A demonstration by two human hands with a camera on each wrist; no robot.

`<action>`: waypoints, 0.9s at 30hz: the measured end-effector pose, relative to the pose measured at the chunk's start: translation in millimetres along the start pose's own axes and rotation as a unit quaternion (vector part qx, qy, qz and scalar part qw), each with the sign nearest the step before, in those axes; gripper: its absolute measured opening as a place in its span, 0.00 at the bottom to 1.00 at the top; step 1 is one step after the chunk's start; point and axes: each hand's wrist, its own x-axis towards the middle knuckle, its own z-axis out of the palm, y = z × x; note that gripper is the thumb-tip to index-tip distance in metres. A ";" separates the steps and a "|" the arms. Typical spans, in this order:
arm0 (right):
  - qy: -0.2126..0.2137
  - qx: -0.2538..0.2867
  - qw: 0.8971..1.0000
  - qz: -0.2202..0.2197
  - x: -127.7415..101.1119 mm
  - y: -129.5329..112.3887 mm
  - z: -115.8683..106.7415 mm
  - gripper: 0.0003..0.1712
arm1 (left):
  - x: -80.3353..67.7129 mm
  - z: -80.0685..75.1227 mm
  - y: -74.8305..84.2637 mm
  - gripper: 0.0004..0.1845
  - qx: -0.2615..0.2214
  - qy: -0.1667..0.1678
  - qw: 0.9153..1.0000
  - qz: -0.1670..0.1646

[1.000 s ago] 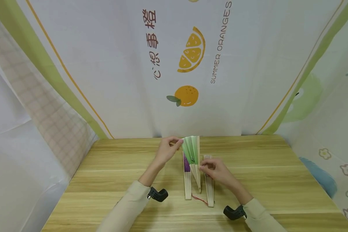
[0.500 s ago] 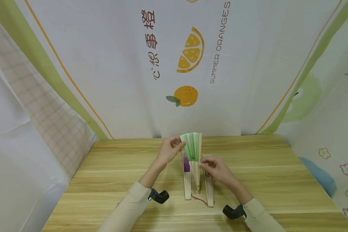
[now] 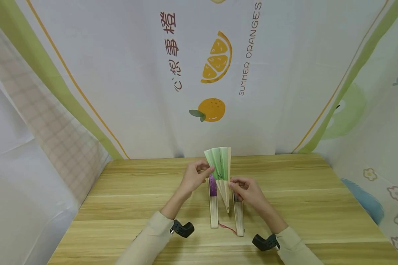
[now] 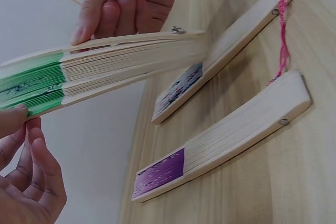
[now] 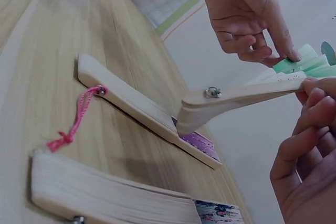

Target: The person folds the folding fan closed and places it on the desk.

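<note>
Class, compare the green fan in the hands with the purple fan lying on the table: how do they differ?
The green fan is partly spread and lifted, pinched by the left hand and right hand; the purple fan is folded shut, lying flat, untouched. Green paper versus purple. Both have pale wooden ribs.

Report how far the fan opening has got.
Done: the green fan is off the table and partly spread. In hand: the left hand pinches its leaf edge, and the right hand holds its sticks. Left: the purple fan and the other fan lie folded.

The green fan (image 3: pixel 219 165) has spread slightly wider.
</note>
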 end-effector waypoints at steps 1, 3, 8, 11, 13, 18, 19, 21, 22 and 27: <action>0.002 0.001 1.000 0.000 0.0 0.1 0.1 0.11 | -0.5 0.6 -0.4 0.07 0.001 -0.001 1.000 -0.001; 0.003 0.003 1.000 0.003 0.2 -0.1 0.4 0.11 | -1.3 1.6 -1.0 0.07 0.001 -0.004 1.000 0.001; 0.000 -0.004 1.000 0.017 0.4 1.0 -0.5 0.12 | -2.4 2.9 -0.5 0.07 0.003 -0.006 1.000 0.012; -0.003 -0.015 0.999 0.030 0.6 0.9 -0.9 0.13 | -3.0 3.2 0.7 0.07 0.007 -0.010 1.000 0.016; -0.007 -0.023 0.999 0.037 0.8 0.1 -1.0 0.14 | -3.3 3.1 1.4 0.06 0.008 -0.011 1.000 0.017; -0.032 -0.023 0.998 0.041 1.5 -1.9 -1.5 0.15 | -3.8 2.8 3.2 0.06 0.009 -0.013 1.000 0.015; -0.038 -0.023 0.998 0.042 1.6 -1.6 -1.8 0.15 | -3.9 2.8 3.4 0.07 0.009 -0.014 1.000 0.016; -0.047 -0.023 0.998 0.039 1.8 -0.7 -2.2 0.15 | -4.0 2.9 3.5 0.07 0.009 -0.013 1.000 0.015; -0.052 -0.022 0.998 0.037 1.9 0.0 -2.2 0.14 | -4.1 2.9 3.5 0.07 0.011 -0.012 1.000 0.014; -0.070 -0.016 0.997 0.018 1.9 1.2 -1.4 0.12 | -3.6 3.4 1.4 0.07 0.018 -0.001 1.000 0.010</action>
